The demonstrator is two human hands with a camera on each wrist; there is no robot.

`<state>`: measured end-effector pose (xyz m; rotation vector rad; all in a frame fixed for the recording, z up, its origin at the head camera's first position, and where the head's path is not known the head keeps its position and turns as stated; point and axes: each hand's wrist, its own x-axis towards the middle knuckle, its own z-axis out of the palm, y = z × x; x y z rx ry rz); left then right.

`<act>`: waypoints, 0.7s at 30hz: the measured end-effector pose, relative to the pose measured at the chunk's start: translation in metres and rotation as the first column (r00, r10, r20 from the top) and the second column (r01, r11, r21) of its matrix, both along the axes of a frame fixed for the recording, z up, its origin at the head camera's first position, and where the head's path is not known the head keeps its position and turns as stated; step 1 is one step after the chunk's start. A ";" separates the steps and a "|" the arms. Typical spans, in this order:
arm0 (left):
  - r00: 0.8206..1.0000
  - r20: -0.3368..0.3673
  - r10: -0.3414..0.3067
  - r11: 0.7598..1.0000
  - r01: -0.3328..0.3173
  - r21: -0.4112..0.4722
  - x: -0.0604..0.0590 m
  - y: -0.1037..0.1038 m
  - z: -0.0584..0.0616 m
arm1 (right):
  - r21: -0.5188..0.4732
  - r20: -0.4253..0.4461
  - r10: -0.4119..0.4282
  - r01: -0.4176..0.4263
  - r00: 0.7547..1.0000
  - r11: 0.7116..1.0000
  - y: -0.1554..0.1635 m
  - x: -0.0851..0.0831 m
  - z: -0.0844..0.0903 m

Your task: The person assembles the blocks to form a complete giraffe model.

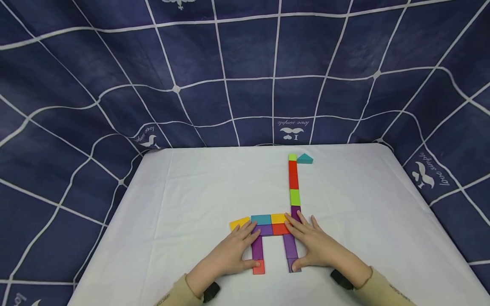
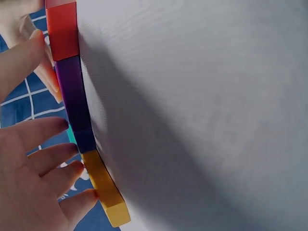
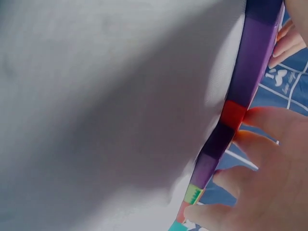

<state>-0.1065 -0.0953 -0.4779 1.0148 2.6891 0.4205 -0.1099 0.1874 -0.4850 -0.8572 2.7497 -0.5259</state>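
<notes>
Two hands are squaring up a block giraffe, lower centre of the frame.

The left hand [image 1: 229, 254] and right hand [image 1: 319, 246] are pressing flat, fingers relaxed, against the giraffe [image 1: 276, 225] on the white worktop [image 1: 191, 191]. Its thirteen or so blocks are probably light, rigid and loose; nudging the edges seems safest.

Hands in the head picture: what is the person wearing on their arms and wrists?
Both hands are bare, with no gloves or rings showing. The left hand and the right hand each come out of a beige long sleeve with a snug cuff. A small black device sits at each wrist, by the cuffs.
</notes>
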 end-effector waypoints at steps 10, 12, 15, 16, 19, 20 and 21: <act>0.998 -0.055 0.019 0.999 -0.016 0.051 -0.004 -0.001 0.009 | -0.044 -0.006 -0.066 0.066 0.998 0.997 0.006 -0.004 0.002; 0.997 -0.073 0.027 0.997 -0.022 0.070 -0.006 -0.002 0.011 | -0.048 -0.006 -0.092 0.091 0.996 0.995 0.008 -0.005 0.004; 0.993 -0.105 0.053 0.994 -0.042 0.100 -0.010 -0.003 0.013 | -0.068 -0.024 -0.134 0.133 0.991 0.989 0.013 -0.008 0.008; 0.991 -0.118 0.067 0.992 -0.054 0.110 -0.011 -0.003 0.014 | -0.080 -0.035 -0.148 0.145 0.988 0.986 0.015 -0.009 0.008; 0.980 -0.152 0.130 0.984 -0.108 0.142 -0.016 -0.004 0.019 | -0.134 -0.078 -0.179 0.167 0.981 0.977 0.021 -0.015 0.011; 0.975 -0.164 0.153 0.980 -0.128 0.153 -0.019 -0.005 0.021 | -0.144 -0.095 -0.187 0.173 0.978 0.974 0.023 -0.018 0.013; 0.969 -0.177 0.173 0.976 -0.145 0.163 -0.021 -0.005 0.024 | -0.155 -0.105 -0.195 0.178 0.975 0.972 0.025 -0.021 0.014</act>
